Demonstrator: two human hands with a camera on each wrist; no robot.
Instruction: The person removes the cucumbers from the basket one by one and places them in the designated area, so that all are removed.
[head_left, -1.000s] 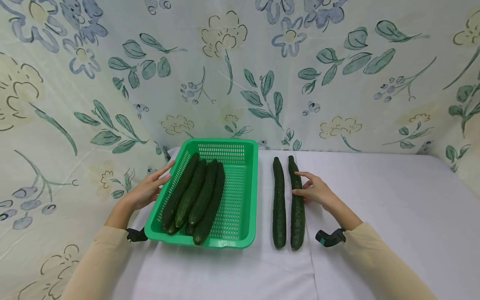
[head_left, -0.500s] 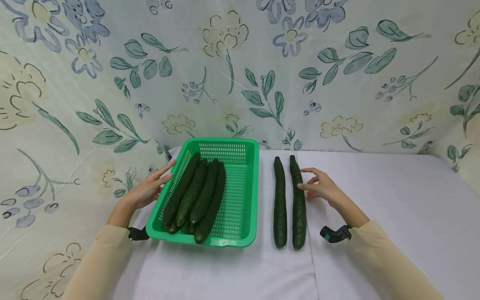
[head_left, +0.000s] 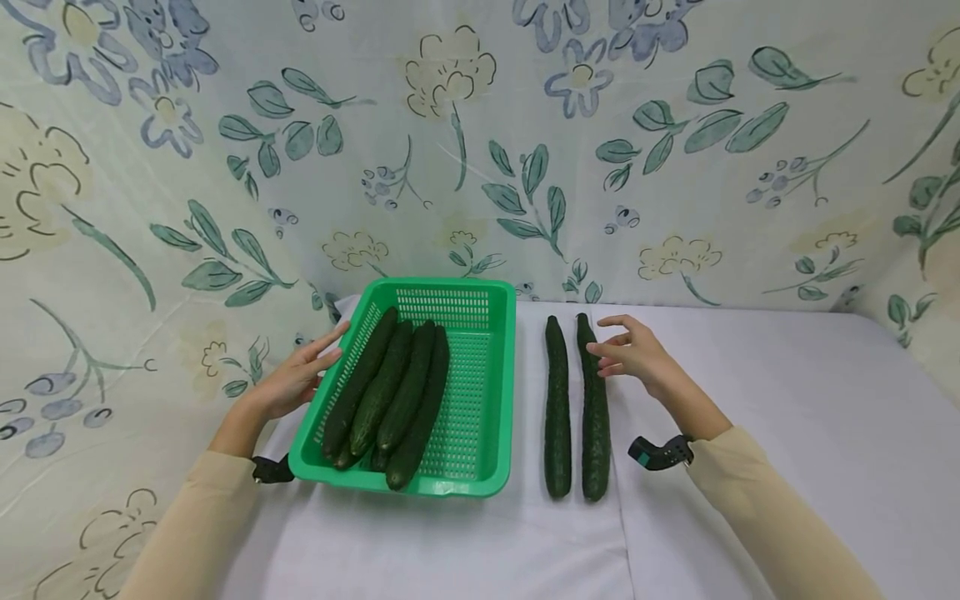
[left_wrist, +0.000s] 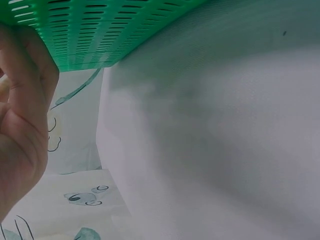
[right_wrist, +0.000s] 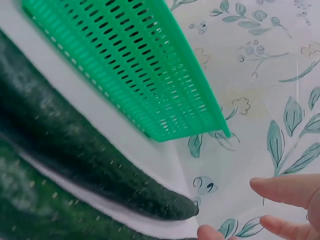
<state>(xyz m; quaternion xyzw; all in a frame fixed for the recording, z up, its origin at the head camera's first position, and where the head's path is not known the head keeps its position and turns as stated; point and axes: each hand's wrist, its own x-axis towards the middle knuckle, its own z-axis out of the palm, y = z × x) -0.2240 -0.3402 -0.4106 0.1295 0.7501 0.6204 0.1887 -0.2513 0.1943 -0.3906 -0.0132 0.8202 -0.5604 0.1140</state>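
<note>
Two long cucumbers lie side by side on the white cloth, the left one (head_left: 557, 408) and the right one (head_left: 596, 442). My right hand (head_left: 633, 354) hovers at the far end of the right cucumber, thumb and fingers spread apart and holding nothing. In the right wrist view its fingertips (right_wrist: 287, 191) show beyond the cucumber ends. Left of the pair stands a green plastic basket (head_left: 504, 392) with several cucumbers (head_left: 405, 392) stacked along its left side. My left hand (head_left: 292, 382) rests extended fingers against the basket's outer left wall; some fingers are hidden behind the wall.
The table (head_left: 757, 392) is covered by a white cloth with a crease running toward the front. A floral curtain (head_left: 450, 167) hangs behind the table and along its left side. A narrow strip of cloth separates the basket from the left loose cucumber.
My right hand has drawn off the right cucumber, first to the right, then toward its far end. The left hand, the basket and the cucumbers stay in place.
</note>
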